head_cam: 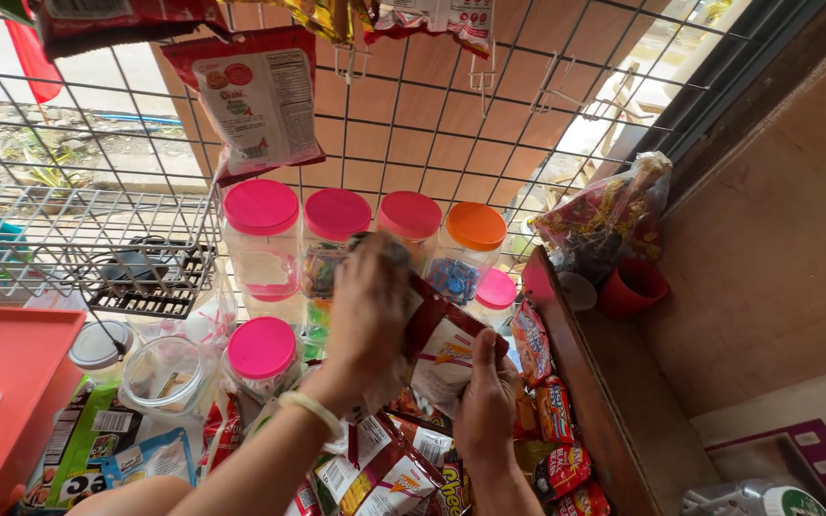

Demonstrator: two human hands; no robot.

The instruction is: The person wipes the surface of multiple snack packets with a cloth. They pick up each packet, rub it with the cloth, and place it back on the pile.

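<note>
Blurring left hand (pixel 367 306) and right hand (pixel 486 406) half-cover snack packet (pixel 444 355).

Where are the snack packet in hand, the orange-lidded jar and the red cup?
snack packet (pixel 444 355): head view, on its white front panel between the two hands.
orange-lidded jar (pixel 476 226): head view, middle of the orange lid.
red cup (pixel 629 290): head view, on its rim on the right-hand ledge.

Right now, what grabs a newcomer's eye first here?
Centre frame, both hands lift a dark red snack packet: left hand at its top, right hand under it. Behind stands a row of clear jars with pink lids and one orange lid, against a wire grid.
</note>
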